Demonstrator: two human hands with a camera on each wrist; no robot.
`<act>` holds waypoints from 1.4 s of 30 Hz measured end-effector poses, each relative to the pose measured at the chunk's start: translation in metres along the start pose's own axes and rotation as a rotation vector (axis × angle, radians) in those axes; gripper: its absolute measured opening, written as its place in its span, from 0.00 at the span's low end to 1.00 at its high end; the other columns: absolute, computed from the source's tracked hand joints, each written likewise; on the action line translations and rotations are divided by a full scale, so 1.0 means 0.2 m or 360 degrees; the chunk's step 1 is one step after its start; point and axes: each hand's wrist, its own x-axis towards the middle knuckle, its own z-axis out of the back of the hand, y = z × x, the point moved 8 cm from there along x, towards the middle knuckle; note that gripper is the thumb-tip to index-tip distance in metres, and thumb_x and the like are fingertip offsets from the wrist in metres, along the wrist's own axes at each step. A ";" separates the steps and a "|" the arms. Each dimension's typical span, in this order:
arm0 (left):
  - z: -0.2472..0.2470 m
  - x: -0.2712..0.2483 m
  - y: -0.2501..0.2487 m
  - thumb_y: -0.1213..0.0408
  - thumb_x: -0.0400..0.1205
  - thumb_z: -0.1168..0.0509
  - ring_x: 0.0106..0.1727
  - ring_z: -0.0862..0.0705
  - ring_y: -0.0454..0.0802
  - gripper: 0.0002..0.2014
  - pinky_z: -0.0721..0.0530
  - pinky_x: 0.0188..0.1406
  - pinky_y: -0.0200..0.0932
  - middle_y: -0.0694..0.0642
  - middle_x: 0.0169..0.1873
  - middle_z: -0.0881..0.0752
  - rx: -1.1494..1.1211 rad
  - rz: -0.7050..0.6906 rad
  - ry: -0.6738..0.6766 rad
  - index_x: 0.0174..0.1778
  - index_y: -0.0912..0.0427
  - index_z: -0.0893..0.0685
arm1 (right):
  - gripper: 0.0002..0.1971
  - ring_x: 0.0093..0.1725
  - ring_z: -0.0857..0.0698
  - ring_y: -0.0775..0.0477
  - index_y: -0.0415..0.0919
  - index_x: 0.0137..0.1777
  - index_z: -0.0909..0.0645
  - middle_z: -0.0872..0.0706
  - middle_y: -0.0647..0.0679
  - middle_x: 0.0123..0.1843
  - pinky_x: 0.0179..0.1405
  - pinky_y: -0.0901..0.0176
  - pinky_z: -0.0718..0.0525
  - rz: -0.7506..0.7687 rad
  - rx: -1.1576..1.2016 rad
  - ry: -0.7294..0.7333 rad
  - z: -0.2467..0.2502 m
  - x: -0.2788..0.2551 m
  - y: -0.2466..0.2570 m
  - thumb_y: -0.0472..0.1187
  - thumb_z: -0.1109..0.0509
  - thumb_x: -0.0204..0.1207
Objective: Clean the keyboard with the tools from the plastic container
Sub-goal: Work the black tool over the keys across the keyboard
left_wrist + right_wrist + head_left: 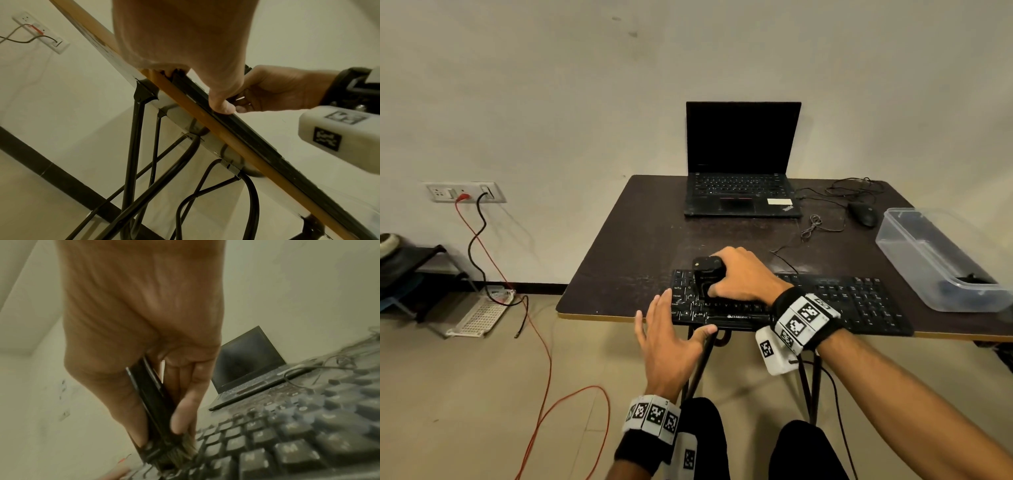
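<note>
A black keyboard (859,305) lies along the front edge of the dark table (637,240). My right hand (726,277) grips a black brush (707,274) upright over the keyboard's left keys. In the right wrist view the brush (152,402) has its pale bristles (185,451) down on the keys of the keyboard (287,443). My left hand (674,329) lies flat with straight fingers at the keyboard's left front corner, thumb against its front edge. The left wrist view shows that thumb (222,107) on the keyboard's edge (257,142). The clear plastic container (935,260) stands at the table's right.
An open laptop (743,164) stands at the back of the table, with a black mouse (863,212) and loose cable to its right. A dark item (972,279) lies in the container. Cables hang from a wall socket (465,192) at left, above a white tray (479,315).
</note>
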 end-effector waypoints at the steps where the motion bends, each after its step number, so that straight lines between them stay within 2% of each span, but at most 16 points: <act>1: 0.00 0.00 0.00 0.13 0.67 0.45 0.90 0.47 0.38 0.60 0.70 0.88 0.45 0.49 0.86 0.31 -0.0001 -0.0006 -0.0003 0.89 0.50 0.37 | 0.09 0.42 0.12 0.43 0.47 0.40 0.15 0.09 0.50 0.39 0.41 0.53 0.16 0.0010 -0.0004 0.0083 -0.02 0.00 0.01 0.43 0.18 0.65; 3: 0.00 0.00 0.00 0.13 0.67 0.46 0.90 0.46 0.39 0.60 0.70 0.88 0.45 0.48 0.86 0.31 0.0008 -0.0003 -0.0006 0.89 0.51 0.37 | 0.09 0.43 0.12 0.44 0.49 0.39 0.16 0.10 0.50 0.40 0.41 0.54 0.18 -0.0015 -0.0007 0.0079 -0.01 0.01 0.00 0.43 0.17 0.65; 6: 0.00 0.00 0.01 0.16 0.68 0.42 0.90 0.46 0.39 0.58 0.70 0.88 0.45 0.49 0.86 0.31 0.0020 0.0009 -0.0005 0.89 0.51 0.37 | 0.06 0.45 0.12 0.40 0.50 0.43 0.15 0.10 0.51 0.40 0.45 0.54 0.20 -0.0017 -0.0028 -0.0093 0.02 0.02 -0.01 0.42 0.21 0.69; 10: -0.01 0.00 0.00 0.13 0.68 0.45 0.90 0.47 0.38 0.59 0.71 0.88 0.45 0.48 0.86 0.31 0.0018 -0.0001 0.0003 0.89 0.50 0.37 | 0.08 0.42 0.11 0.44 0.46 0.41 0.14 0.09 0.52 0.37 0.43 0.53 0.14 0.0029 0.0018 0.0101 -0.02 0.01 0.02 0.43 0.18 0.66; 14: -0.01 0.01 0.01 0.18 0.69 0.41 0.90 0.47 0.37 0.57 0.70 0.89 0.46 0.48 0.86 0.32 0.0027 0.0017 0.0006 0.90 0.50 0.38 | 0.07 0.46 0.11 0.42 0.52 0.41 0.15 0.09 0.53 0.41 0.50 0.49 0.12 -0.0035 0.0061 -0.0103 0.01 0.02 -0.01 0.44 0.19 0.67; 18: -0.01 0.00 0.01 0.16 0.71 0.42 0.89 0.48 0.34 0.57 0.69 0.89 0.47 0.47 0.86 0.31 0.0035 -0.0024 -0.0018 0.89 0.51 0.37 | 0.08 0.42 0.09 0.48 0.51 0.41 0.14 0.08 0.55 0.38 0.45 0.52 0.11 0.0005 0.0165 0.0048 -0.05 0.00 0.01 0.44 0.17 0.66; 22: -0.01 0.00 0.01 0.15 0.70 0.43 0.89 0.46 0.37 0.57 0.69 0.89 0.46 0.47 0.85 0.30 0.0042 -0.0024 -0.0024 0.89 0.51 0.37 | 0.08 0.46 0.11 0.43 0.53 0.40 0.16 0.08 0.54 0.41 0.48 0.51 0.12 -0.0052 0.0126 -0.0126 0.00 0.01 -0.02 0.45 0.19 0.67; 26: -0.01 0.00 0.01 0.16 0.71 0.42 0.88 0.49 0.32 0.57 0.69 0.89 0.46 0.47 0.86 0.30 0.0021 -0.0034 -0.0030 0.89 0.51 0.37 | 0.07 0.42 0.10 0.45 0.52 0.38 0.16 0.09 0.54 0.38 0.46 0.50 0.12 0.0069 0.0068 0.0031 -0.07 0.00 0.05 0.44 0.20 0.66; 30: 0.00 0.00 0.01 0.16 0.70 0.41 0.89 0.46 0.37 0.57 0.69 0.89 0.46 0.48 0.85 0.30 0.0030 -0.0017 -0.0028 0.89 0.51 0.36 | 0.08 0.44 0.11 0.42 0.54 0.38 0.18 0.10 0.54 0.39 0.44 0.53 0.18 0.0009 0.0026 -0.0103 -0.01 0.03 0.03 0.43 0.21 0.68; 32: 0.00 0.00 0.00 0.16 0.70 0.41 0.90 0.46 0.38 0.57 0.69 0.89 0.46 0.47 0.86 0.30 0.0022 -0.0020 -0.0020 0.89 0.51 0.37 | 0.08 0.42 0.12 0.43 0.56 0.37 0.19 0.10 0.54 0.38 0.43 0.53 0.19 0.0106 -0.0052 -0.0025 -0.03 0.02 0.07 0.42 0.22 0.68; 35: 0.00 0.00 0.00 0.17 0.70 0.40 0.89 0.46 0.37 0.57 0.70 0.89 0.45 0.48 0.85 0.30 0.0019 -0.0019 -0.0033 0.89 0.52 0.36 | 0.08 0.43 0.11 0.45 0.54 0.42 0.16 0.09 0.53 0.40 0.45 0.53 0.14 0.0195 -0.0137 0.0197 -0.06 0.02 0.13 0.42 0.21 0.67; 39: 0.00 -0.01 0.00 0.17 0.70 0.40 0.90 0.45 0.38 0.57 0.69 0.89 0.45 0.49 0.85 0.30 0.0005 -0.0011 -0.0042 0.89 0.52 0.36 | 0.11 0.47 0.10 0.43 0.58 0.44 0.16 0.08 0.52 0.44 0.50 0.50 0.12 0.0172 -0.0168 0.0137 -0.01 0.07 0.13 0.43 0.21 0.66; 42: 0.01 -0.01 0.00 0.17 0.70 0.41 0.90 0.45 0.39 0.57 0.69 0.89 0.45 0.49 0.86 0.30 0.0000 -0.0009 -0.0048 0.89 0.52 0.36 | 0.10 0.39 0.08 0.46 0.50 0.41 0.15 0.07 0.51 0.37 0.41 0.55 0.12 0.0112 -0.0020 0.0279 -0.03 0.08 0.10 0.42 0.16 0.65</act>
